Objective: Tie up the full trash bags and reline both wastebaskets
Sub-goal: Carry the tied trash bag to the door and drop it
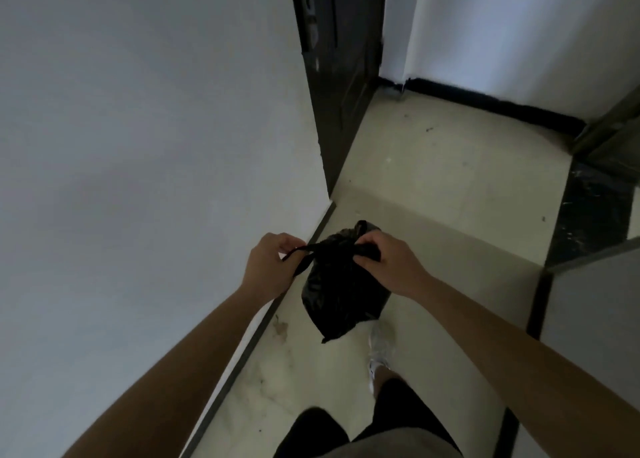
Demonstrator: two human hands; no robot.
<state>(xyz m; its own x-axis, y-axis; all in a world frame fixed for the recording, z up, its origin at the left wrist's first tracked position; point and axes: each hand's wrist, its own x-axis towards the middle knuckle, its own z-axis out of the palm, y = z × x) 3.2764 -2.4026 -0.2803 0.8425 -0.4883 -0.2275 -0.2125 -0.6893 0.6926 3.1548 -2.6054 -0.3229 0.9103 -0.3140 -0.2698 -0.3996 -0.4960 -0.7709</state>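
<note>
A small black trash bag point(341, 291) hangs in the air in front of the person, above the pale floor point(443, 194), held up by its gathered neck. Its body sags below the two hands, with a pointed corner at the bottom, and a crumpled bit of plastic sticks up above the neck.

The left hand point(272, 267) pinches a thin twisted strip of the bag's top, which runs taut from its fingers across to the neck; a loose end of that strip dangles under the hand. The right hand point(388, 263) grips the other side of the neck, fingers curled down over the bunched plastic. Whether a knot is already formed between the hands is hard to tell, since the black plastic is dim and blurred there.

Both bare forearms reach in from the lower edge of the view. Below the bag a light shoe point(379, 353) stands on the floor, with dark shorts nearer the camera. A white wall point(138, 145) rises on the left, ending at a dark door frame point(332, 76). Black baseboard point(491, 105) lines the far wall, and a dark marble strip point(588, 211) crosses the floor at right.
</note>
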